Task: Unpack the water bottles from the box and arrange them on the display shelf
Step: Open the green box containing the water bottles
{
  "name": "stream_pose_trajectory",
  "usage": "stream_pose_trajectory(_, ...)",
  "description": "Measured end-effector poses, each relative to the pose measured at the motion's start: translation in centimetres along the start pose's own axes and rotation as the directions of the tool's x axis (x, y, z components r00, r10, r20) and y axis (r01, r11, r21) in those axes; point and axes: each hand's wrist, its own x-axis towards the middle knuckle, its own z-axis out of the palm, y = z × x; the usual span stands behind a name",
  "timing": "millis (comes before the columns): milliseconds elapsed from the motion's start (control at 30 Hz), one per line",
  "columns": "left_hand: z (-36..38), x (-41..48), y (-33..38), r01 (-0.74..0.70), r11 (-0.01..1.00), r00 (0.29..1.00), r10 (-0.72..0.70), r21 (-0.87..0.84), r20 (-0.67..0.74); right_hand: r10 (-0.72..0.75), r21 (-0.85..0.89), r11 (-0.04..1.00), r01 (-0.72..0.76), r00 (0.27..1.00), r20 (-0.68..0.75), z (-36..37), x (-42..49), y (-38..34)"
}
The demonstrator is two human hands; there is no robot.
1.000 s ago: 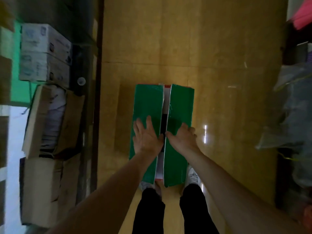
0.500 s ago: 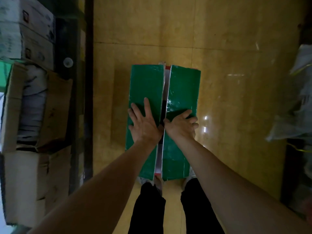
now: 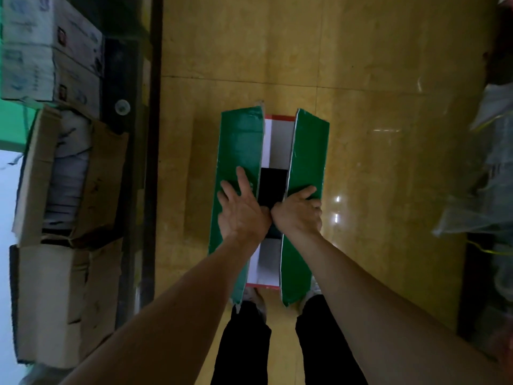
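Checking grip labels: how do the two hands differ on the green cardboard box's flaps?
The left hand lies with fingers straight and spread on the left green cardboard flap; the right hand has fingers bent, bunched, on the right green cardboard flap. Both sit at the flaps' inner edges.

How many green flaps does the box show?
2: the left flap, under the left hand, and the right flap, under the right hand. No other green flap shows.

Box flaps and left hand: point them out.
left flap (image 3: 240,140), head view, upper green face.
right flap (image 3: 309,151), head view, upper green face.
left hand (image 3: 241,215), head view, back of hand.
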Motion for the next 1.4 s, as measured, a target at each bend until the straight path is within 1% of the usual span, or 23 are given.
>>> stream_pose_trajectory(167, -1.1, -0.5, 0.1, 0.033, 0.999, 0.997, -0.030, 0.035, -0.065, -0.051, -0.058, 0.997, 0.050, 0.999, -0.011, -1.9, -0.9, 1.6)
stream_pose_trajectory(300, -1.8, -1.0, -1.0, 0.034, 0.987, 0.997, -0.022, 0.158, -0.078, -0.089, -0.163, 0.983, 0.080, 0.995, -0.048, -3.2, -1.4, 2.7)
stream_pose_trajectory(400, -2.7, -1.3, -1.5, 0.015, 0.969, 0.998, 0.001, 0.245, -0.066, -0.112, -0.240, 0.966, 0.098, 0.993, -0.045, -4.0, -1.8, 3.0)
stream_pose_trajectory(500, -3.8, -1.4, -1.4, -0.029, 0.948, 0.998, 0.044, 0.318, -0.040, -0.101, -0.283, 0.955, 0.093, 0.995, -0.016, -4.8, -2.1, 2.9)
stream_pose_trajectory(633, -4.8, -0.8, -1.4, -0.042, 0.925, 0.999, 0.033, 0.377, 0.028, -0.113, -0.306, 0.946, 0.109, 0.994, 0.006, -5.3, -2.2, 3.1)
stream_pose_trajectory(733, -5.2, -0.4, -2.1, -0.032, 0.931, 0.998, 0.013, 0.364, 0.056, -0.116, -0.293, 0.950, 0.109, 0.993, -0.009, -5.4, -2.5, 3.0)
stream_pose_trajectory(933, -6.3, 0.0, -3.3, -0.087, 0.936, 0.993, 0.054, 0.340, 0.106, -0.129, -0.305, 0.943, 0.132, 0.991, 0.029, -5.9, -2.8, 2.4)
stream_pose_trajectory(1067, -6.9, -0.1, -3.2, -0.087, 0.945, 0.994, 0.059, 0.315, 0.096, -0.141, -0.324, 0.936, 0.140, 0.990, 0.020, -6.4, -3.0, 2.3)
stream_pose_trajectory(1233, -8.2, -0.3, -2.3, -0.057, 0.968, 0.996, 0.039, 0.244, 0.078, -0.169, -0.300, 0.938, 0.175, 0.985, 0.045, -8.1, -2.5, 2.7)
stream_pose_trajectory(1400, -11.0, -0.2, 1.0, 0.004, 0.979, 0.997, -0.019, 0.203, 0.073, -0.150, -0.267, 0.947, 0.175, 0.982, 0.113, -12.6, -1.4, 2.5)
